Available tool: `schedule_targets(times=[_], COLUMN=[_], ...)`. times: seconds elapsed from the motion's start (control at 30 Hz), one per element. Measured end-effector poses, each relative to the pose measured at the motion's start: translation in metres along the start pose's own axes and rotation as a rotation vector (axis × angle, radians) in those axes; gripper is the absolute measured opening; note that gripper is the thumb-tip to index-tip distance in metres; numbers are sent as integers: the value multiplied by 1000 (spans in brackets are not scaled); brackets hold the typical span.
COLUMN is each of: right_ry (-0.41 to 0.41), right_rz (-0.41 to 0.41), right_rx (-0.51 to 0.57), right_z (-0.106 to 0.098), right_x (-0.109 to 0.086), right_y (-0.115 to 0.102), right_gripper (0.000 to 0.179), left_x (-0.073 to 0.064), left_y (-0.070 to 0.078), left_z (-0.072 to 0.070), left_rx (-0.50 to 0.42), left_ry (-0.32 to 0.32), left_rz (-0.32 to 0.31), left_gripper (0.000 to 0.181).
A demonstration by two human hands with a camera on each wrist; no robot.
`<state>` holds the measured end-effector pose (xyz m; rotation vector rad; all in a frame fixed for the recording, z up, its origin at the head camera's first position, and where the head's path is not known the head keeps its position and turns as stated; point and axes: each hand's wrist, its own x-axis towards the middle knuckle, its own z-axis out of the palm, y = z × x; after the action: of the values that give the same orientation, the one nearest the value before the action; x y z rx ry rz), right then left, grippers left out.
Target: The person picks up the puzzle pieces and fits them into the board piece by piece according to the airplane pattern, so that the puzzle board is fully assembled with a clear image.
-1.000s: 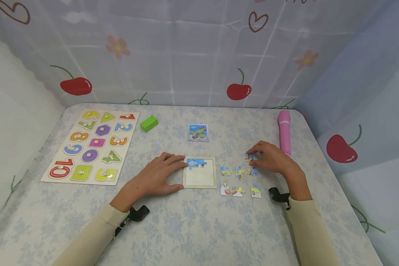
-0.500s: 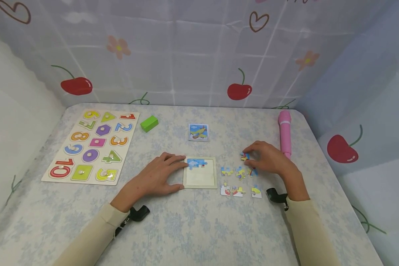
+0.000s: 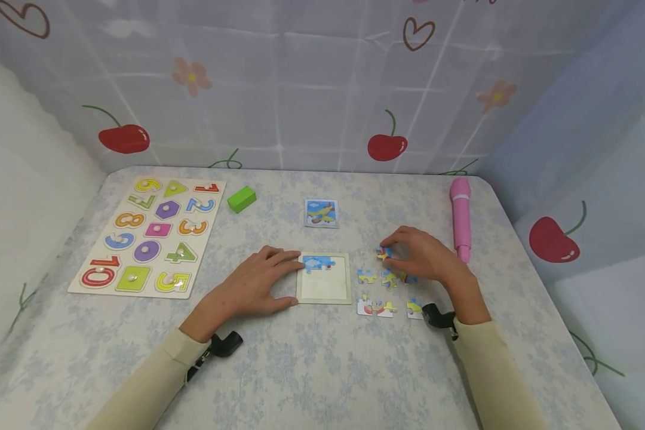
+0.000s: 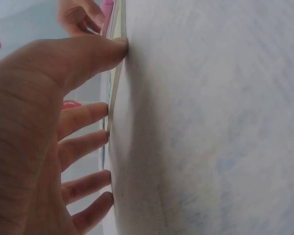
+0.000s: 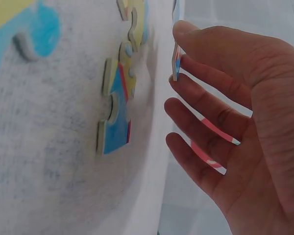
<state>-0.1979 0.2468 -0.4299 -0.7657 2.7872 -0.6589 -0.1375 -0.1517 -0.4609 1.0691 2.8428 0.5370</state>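
Note:
A square puzzle tray [image 3: 324, 298] lies mid-table, with joined blue sky pieces [image 3: 318, 263] in its upper left. My left hand [image 3: 251, 283] rests at the tray's left edge, fingers spread and thumb against the near corner. Between thumb and fingertips, my right hand [image 3: 424, 254] pinches a jigsaw piece [image 3: 384, 253] in blue, red and yellow, to the right of the tray. The right wrist view shows that piece [image 5: 176, 62] held off the table. Several loose jigsaw pieces [image 3: 366, 276] lie below the right hand; one is partly covered by it.
A picture card [image 3: 321, 214] of a yellow plane lies behind the tray. At far left is a number-and-shape board [image 3: 156, 230], with a green block [image 3: 241, 199] beside it. A pink microphone-shaped stick [image 3: 461, 218] lies at the right, behind the right hand.
My right hand has moved left toward the tray, carrying the pinched jigsaw piece with it. The left hand has stayed at the tray's edge.

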Motion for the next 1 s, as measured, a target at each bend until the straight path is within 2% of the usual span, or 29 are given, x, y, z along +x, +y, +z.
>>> schedule_targets(times=[0.3,0.67,1.0], right_ry=[-10,-37,-77], right_rz=[-3,-28,-14], right_rx=[39,37,25], right_z=[-1,1,9], right_x=[6,18,30], right_y=[-9,-19,-41], right_gripper=[39,35,35], left_x=[0,0,-1], left_y=[0,1,0], left_z=[-1,-1,-1], left_rx=[0,-3,9], left_ry=[-10,15,19], left_rz=[-6,14,16], left_gripper=[73,73,73])
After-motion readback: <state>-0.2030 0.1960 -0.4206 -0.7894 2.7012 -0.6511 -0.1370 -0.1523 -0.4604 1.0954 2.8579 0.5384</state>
